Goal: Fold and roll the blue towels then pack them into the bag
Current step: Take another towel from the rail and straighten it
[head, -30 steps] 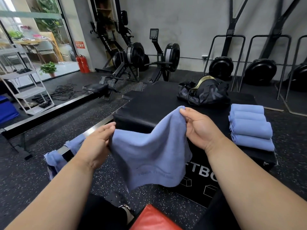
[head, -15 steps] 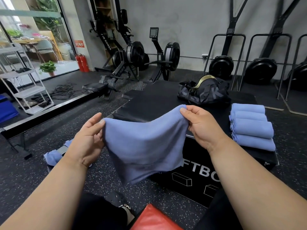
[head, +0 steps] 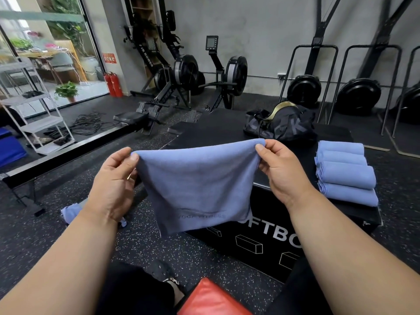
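Your left hand (head: 113, 185) and right hand (head: 281, 171) each pinch a top corner of the blue towel (head: 197, 185), hanging before the black box (head: 261, 235) — it hides part of the "SOFTBOX" print. The towel's faint lettering is unclear; the bag (head: 281, 126) shows grey letters, only "K" readable.

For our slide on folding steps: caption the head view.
Both hands, left hand and right hand, pinch a blue towel up by its corners before the black box.
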Motion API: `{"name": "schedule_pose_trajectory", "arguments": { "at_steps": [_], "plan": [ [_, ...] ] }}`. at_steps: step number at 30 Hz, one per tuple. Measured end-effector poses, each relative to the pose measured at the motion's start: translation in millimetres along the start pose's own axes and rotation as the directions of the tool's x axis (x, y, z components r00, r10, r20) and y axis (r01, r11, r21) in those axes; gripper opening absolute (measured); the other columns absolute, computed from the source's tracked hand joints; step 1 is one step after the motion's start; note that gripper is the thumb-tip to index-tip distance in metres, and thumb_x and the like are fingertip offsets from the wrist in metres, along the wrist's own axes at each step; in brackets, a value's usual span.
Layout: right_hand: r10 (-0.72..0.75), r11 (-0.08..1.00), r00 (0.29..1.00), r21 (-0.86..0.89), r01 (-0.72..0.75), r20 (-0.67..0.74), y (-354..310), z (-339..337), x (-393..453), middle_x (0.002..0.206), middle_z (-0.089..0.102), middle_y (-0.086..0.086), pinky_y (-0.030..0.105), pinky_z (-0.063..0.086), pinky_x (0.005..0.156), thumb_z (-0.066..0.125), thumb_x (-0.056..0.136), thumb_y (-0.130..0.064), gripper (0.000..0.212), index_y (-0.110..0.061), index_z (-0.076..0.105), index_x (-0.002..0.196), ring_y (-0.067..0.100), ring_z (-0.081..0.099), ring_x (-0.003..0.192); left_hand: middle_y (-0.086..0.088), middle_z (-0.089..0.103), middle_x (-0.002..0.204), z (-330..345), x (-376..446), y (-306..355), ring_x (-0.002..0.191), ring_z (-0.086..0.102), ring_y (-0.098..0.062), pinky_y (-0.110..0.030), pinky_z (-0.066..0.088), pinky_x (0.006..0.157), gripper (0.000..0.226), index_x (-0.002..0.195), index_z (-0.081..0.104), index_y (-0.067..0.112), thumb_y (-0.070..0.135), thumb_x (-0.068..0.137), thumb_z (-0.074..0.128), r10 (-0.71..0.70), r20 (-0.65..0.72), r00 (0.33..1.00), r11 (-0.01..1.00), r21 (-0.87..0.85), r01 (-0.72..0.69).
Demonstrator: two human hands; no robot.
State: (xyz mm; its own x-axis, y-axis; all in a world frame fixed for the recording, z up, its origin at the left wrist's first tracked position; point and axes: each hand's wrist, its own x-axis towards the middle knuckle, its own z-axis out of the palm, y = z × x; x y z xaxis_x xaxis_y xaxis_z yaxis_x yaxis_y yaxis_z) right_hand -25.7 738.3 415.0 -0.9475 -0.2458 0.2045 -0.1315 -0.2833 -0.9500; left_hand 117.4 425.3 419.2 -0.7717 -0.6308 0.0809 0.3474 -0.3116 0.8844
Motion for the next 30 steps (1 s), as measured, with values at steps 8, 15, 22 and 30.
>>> {"name": "schedule_pose_trajectory", "arguments": {
  "at_steps": [8, 15, 22, 30],
  "plan": [
    [0.085, 0.982, 0.996, 0.172, -0.079, -0.024, -1, -2, -3, 0.096, 0.076, 0.004, 0.033, 0.053, 0.088, 0.059, 0.106, -0.012, 0.011, -0.013, 0.068, 0.101, 0.014, 0.069, 0.089, 0.008, 0.064, 0.072, 2, -9, 1, 0.064, 0.056, -0.002, -0.012, 0.047, 0.056, 0.027, 0.085, 0.07, 0.024, 0.002, 0.099, 0.063, 0.0, 0.013, 1.0, 1.0, 0.025, -0.001],
    [0.116, 0.981, 0.993, 0.155, -0.119, 0.027, -6, 1, -11, 0.094, 0.076, 0.004, 0.032, 0.054, 0.086, 0.057, 0.106, -0.01, 0.014, -0.011, 0.068, 0.099, 0.013, 0.07, 0.087, 0.006, 0.067, 0.085, 5, -16, -14, 0.06, 0.063, -0.002, -0.016, 0.053, 0.052, 0.017, 0.113, 0.062, 0.026, 0.014, 0.101, 0.067, -0.16, -0.059, 0.985, 0.987, -0.025, 0.159],
    [0.087, 0.981, 0.995, 0.167, -0.095, 0.055, -8, 3, -14, 0.092, 0.076, 0.004, 0.028, 0.057, 0.081, 0.055, 0.107, -0.009, 0.015, -0.012, 0.068, 0.099, 0.013, 0.071, 0.086, -0.006, 0.073, 0.11, 4, -27, 5, 0.072, 0.071, -0.005, -0.015, 0.056, 0.061, 0.026, 0.126, 0.064, 0.018, 0.008, 0.102, 0.059, -0.179, 0.089, 0.98, 0.982, -0.037, 0.183],
    [0.037, 0.999, 0.998, 0.008, -0.037, -0.044, -2, -10, -12, 0.096, 0.076, 0.005, 0.035, 0.055, 0.088, 0.066, 0.102, -0.011, 0.01, -0.015, 0.074, 0.098, 0.016, 0.068, 0.091, 0.002, 0.07, 0.094, -12, -2, -4, 0.084, 0.064, -0.007, -0.015, 0.051, 0.073, 0.017, 0.108, 0.071, 0.023, 0.009, 0.099, 0.071, 0.053, -0.054, 0.997, 0.94, 0.339, -0.031]
  ]
}}
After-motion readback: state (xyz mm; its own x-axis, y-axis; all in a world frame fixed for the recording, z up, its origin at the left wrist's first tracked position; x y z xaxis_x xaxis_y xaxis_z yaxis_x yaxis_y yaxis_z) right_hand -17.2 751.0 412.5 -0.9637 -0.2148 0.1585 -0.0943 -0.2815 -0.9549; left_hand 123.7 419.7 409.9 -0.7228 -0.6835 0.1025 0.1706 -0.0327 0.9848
